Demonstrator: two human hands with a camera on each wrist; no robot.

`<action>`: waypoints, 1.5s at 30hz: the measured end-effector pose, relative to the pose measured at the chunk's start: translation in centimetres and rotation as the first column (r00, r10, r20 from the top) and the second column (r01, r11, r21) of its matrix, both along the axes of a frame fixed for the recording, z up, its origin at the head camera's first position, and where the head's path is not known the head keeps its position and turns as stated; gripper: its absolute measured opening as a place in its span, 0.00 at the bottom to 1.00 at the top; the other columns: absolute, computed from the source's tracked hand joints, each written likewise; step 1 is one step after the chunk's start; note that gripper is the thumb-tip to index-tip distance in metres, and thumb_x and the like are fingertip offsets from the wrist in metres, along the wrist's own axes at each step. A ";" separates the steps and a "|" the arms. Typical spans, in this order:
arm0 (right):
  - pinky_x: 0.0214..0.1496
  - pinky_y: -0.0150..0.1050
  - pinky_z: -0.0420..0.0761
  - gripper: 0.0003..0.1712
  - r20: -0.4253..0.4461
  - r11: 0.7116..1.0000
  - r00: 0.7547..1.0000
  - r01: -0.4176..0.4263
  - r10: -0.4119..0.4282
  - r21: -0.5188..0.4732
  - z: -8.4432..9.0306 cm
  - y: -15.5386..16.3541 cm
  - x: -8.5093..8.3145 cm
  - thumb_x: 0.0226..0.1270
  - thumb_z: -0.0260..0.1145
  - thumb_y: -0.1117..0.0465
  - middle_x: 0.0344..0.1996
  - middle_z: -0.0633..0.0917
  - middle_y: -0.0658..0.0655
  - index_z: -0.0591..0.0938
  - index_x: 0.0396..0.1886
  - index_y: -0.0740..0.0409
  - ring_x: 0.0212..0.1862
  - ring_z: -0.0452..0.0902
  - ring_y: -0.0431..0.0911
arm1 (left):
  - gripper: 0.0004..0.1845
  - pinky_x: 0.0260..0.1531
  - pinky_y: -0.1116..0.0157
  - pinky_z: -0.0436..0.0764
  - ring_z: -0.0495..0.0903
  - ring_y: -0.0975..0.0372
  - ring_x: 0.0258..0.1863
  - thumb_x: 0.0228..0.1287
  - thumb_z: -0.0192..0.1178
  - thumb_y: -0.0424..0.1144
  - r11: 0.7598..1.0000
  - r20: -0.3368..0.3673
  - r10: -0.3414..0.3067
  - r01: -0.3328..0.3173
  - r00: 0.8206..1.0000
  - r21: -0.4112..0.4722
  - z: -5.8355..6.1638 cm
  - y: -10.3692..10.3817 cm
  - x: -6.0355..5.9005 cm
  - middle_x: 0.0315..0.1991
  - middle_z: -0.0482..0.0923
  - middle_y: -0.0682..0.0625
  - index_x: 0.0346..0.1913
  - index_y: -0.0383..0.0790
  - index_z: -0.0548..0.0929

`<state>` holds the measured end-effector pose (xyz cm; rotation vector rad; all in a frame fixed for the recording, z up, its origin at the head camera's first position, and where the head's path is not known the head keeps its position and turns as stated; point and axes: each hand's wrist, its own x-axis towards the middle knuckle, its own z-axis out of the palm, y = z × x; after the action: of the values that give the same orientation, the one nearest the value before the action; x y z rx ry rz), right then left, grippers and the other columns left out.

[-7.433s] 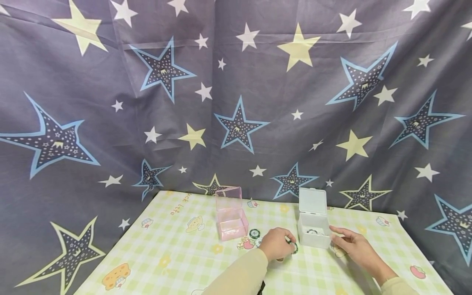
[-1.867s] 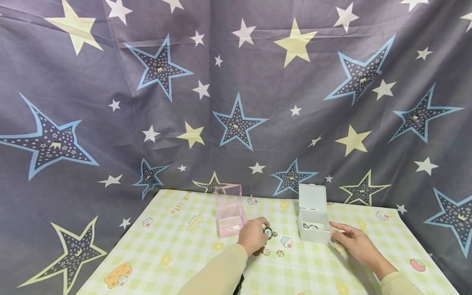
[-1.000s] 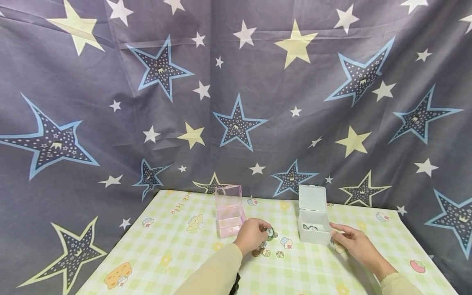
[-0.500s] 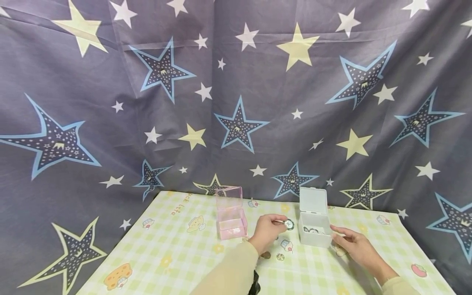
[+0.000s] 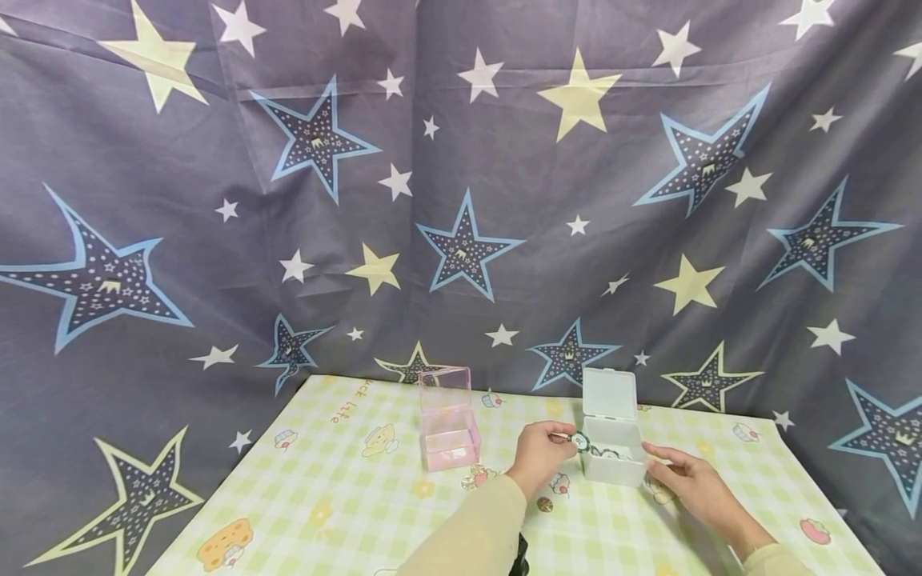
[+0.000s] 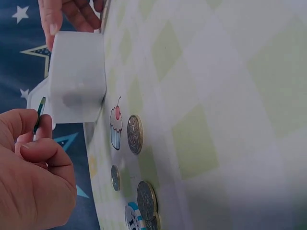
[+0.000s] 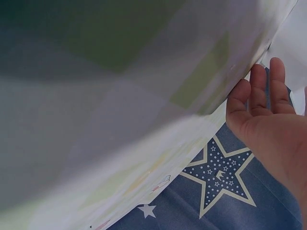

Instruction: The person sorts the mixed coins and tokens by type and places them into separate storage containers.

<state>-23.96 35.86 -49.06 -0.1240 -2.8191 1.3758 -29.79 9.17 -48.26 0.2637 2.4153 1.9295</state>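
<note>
My left hand (image 5: 539, 456) pinches a green-and-white poker chip (image 5: 580, 442) between thumb and fingers, at the left rim of a small white box (image 5: 612, 470). The box stands with its lid raised, and several similar chips (image 5: 608, 453) lie inside. In the left wrist view the held chip (image 6: 39, 115) appears edge-on. My right hand (image 5: 691, 480) rests its fingertips against the box's right wall, its other fingers loosely bent. Below the left hand lie several gold-coloured coins (image 6: 135, 134) and a blue-and-white chip (image 6: 133, 218), which the left arm hides from the head view.
A clear pink box (image 5: 452, 458) with its lid up stands to the left. More gold coins (image 5: 471, 478) lie by its front corner. The green-checked tablecloth (image 5: 360, 504) has printed pictures, and a dark star-patterned curtain (image 5: 504, 200) hangs behind the table.
My left hand has picked a green-and-white chip from the pile near the pink box and carried it right to the white box. My right hand stays at the white box.
</note>
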 end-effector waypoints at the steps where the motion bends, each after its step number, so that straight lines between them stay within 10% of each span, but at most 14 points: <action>1: 0.51 0.28 0.79 0.34 -0.002 1.000 1.000 0.003 -0.003 0.007 0.0 0.0 0.0 0.81 0.65 0.46 0.56 0.91 0.61 0.76 0.77 0.58 0.49 0.85 0.34 | 0.13 0.31 0.72 0.79 0.78 0.70 0.31 0.60 0.70 0.27 1.000 -0.001 0.003 -0.003 1.000 -0.006 0.0 0.0 0.0 0.32 0.85 0.56 0.46 0.42 0.94; 30: 0.51 0.28 0.80 0.35 0.023 1.000 1.000 0.007 -0.007 0.002 0.0 0.0 -0.1 0.82 0.64 0.45 0.56 0.91 0.61 0.74 0.78 0.58 0.52 0.88 0.40 | 0.09 0.36 0.73 0.80 0.78 0.73 0.31 0.63 0.70 0.30 0.996 -0.065 0.018 -0.024 0.998 -0.085 0.6 0.6 -0.2 0.32 0.89 0.57 0.44 0.42 0.94; 45: 0.54 0.32 0.82 0.36 0.022 1.000 1.000 -0.022 0.022 0.010 -0.1 0.3 -0.2 0.82 0.62 0.44 0.59 0.90 0.63 0.73 0.79 0.59 0.58 0.88 0.49 | 0.08 0.38 0.70 0.82 0.82 0.69 0.34 0.68 0.70 0.35 0.978 -0.133 -0.119 0.093 0.984 -0.185 2.2 -5.5 -1.6 0.37 0.90 0.51 0.48 0.41 0.92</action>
<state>-24.16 36.13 -49.14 -0.1085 -2.8533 1.3732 -31.38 3.68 -46.02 0.5289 2.5834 1.6921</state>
